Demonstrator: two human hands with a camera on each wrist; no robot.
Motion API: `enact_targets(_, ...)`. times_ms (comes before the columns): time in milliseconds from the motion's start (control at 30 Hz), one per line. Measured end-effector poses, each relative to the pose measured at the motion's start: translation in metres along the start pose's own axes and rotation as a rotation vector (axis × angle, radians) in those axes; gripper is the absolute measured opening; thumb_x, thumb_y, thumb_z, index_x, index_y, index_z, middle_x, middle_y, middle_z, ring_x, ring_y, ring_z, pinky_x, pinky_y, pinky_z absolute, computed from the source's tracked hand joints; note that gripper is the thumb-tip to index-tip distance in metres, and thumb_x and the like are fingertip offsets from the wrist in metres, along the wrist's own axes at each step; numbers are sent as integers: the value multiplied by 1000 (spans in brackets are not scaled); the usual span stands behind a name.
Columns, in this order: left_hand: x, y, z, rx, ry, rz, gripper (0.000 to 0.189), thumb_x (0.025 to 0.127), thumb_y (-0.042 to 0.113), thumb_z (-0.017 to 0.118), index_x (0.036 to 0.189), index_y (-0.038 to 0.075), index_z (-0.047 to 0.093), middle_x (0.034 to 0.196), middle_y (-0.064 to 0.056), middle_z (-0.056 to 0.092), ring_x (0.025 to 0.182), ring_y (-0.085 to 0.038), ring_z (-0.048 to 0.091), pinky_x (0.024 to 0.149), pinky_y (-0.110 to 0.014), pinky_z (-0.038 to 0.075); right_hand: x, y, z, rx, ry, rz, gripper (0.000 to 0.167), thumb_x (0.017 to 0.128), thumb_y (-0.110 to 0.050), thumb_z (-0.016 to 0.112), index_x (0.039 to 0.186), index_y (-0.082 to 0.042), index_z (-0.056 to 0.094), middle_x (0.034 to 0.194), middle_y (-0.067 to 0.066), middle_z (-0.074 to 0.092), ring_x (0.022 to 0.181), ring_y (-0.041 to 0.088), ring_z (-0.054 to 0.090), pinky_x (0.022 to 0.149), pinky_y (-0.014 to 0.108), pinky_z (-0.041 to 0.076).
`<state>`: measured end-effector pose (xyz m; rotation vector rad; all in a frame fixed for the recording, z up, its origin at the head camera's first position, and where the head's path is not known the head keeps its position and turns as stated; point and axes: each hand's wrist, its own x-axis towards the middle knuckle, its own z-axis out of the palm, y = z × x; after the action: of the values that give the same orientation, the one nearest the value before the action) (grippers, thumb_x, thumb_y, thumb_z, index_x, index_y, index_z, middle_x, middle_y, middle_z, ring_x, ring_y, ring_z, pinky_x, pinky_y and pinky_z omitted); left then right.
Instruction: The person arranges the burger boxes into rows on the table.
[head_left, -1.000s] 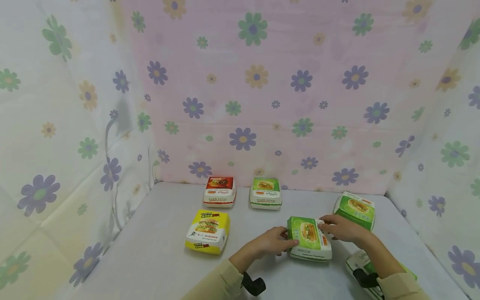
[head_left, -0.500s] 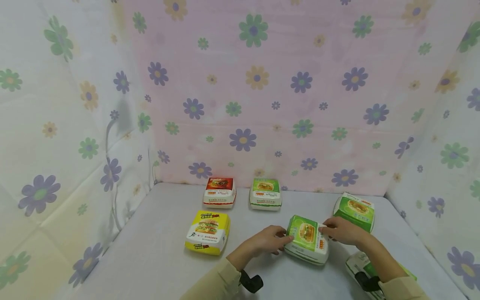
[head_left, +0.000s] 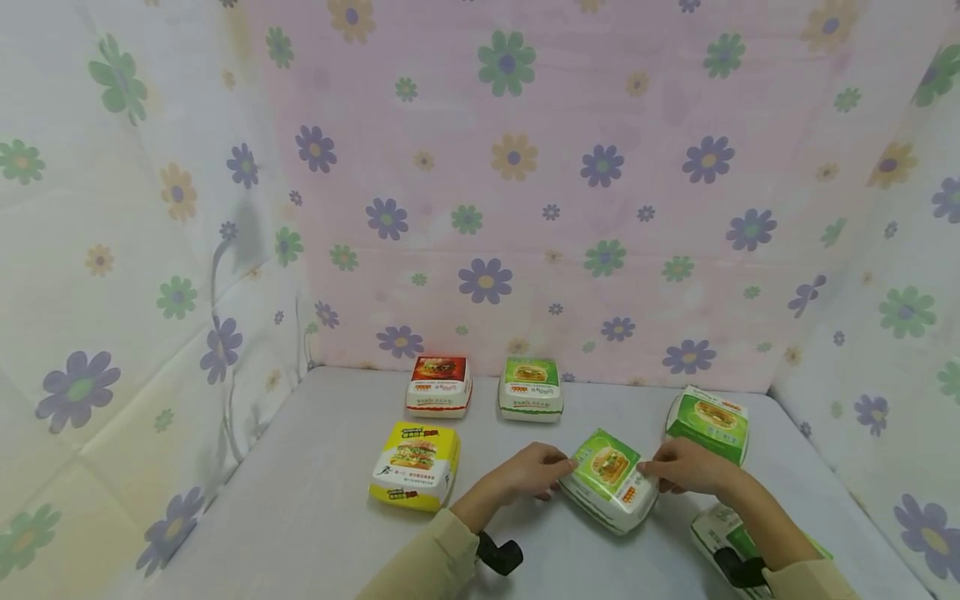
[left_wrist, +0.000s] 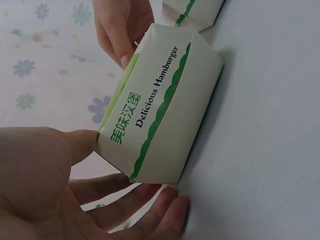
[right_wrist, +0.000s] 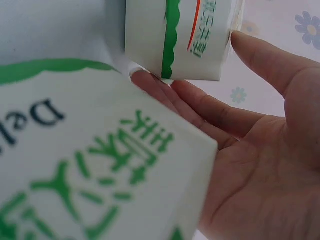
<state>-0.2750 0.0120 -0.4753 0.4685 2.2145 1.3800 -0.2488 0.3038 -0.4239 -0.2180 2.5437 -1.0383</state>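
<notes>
Nearest, a half-hidden box shows behind the right forearm. A little beyond and to its left, the burger box is between the two hands, low over the table; whether it rests flat or slightly raised is hard to tell. The left hand pinches its left corner, thumb at the lid's edge, fingers at the lower side; the right hand grips the right side likewise. Nearly square, the box seems longest from far left to near right, red print toward the near right. It is probably light, thin card, slightly slick and easily dented, best held by its side walls. Farther back sits another green box.
</notes>
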Motion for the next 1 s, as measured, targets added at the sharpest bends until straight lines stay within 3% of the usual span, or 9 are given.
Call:
enact_targets(200, 2, 3, 0, 6, 36, -11, 45, 106, 38, 56, 129, 0, 66, 105, -3, 65, 92, -20, 61, 75, -37, 58, -4, -1, 1, 5, -13, 66, 34, 101, -31, 66, 96, 3, 71, 81, 9, 68, 76, 20, 64, 70, 37, 57)
enact_targets(400, 3, 4, 1, 12, 47, -12, 47, 107, 40, 52, 132, 2, 64, 107, -3, 64, 92, -20, 60, 75, -38, 57, -8, -7, 2, -17, -39, 105, 37, 102, -33, 63, 99, 3, 69, 85, 10, 68, 79, 22, 67, 71, 38, 59)
enact_targets(500, 3, 4, 0, 9, 40, -8, 52, 108, 45, 48, 135, 3, 61, 115, -6, 64, 92, -20, 60, 76, -39, 56, -10, -10, 0, -29, -29, 95, 42, 101, -35, 64, 109, 7, 64, 97, 12, 67, 87, 24, 67, 74, 40, 59)
enact_targets(600, 1, 3, -1, 13, 58, -16, 59, 107, 52, 46, 141, 5, 56, 126, -9, 62, 92, -21, 62, 77, -40, 56, -10, -13, -3, -55, -9, 54, 59, 101, -39, 64, 128, 12, 53, 116, 20, 63, 97, 28, 66, 77, 43, 58)
enact_targets(733, -4, 3, 0, 21, 96, -31, 67, 104, 55, 51, 148, 3, 47, 126, -12, 59, 85, -20, 62, 72, -37, 53, -8, -15, -7, -108, 24, 3, 80, 101, -47, 61, 143, 16, 40, 133, 29, 56, 111, 38, 63, 84, 49, 56)
enact_targets(833, -9, 3, 6, 5, 107, -38, 72, 102, 52, 58, 150, 1, 42, 123, -11, 57, 82, -19, 61, 67, -34, 52, -4, -14, -9, -99, 29, -12, 81, 102, -48, 59, 144, 18, 38, 135, 31, 55, 114, 41, 61, 85, 50, 56)
enact_targets(1000, -16, 3, 18, -36, 126, -47, 79, 100, 48, 64, 153, -2, 35, 130, -15, 54, 82, -18, 62, 64, -34, 53, 7, -11, -8, -35, 21, -22, 69, 103, -44, 60, 138, 15, 48, 131, 27, 59, 110, 34, 63, 82, 45, 58)
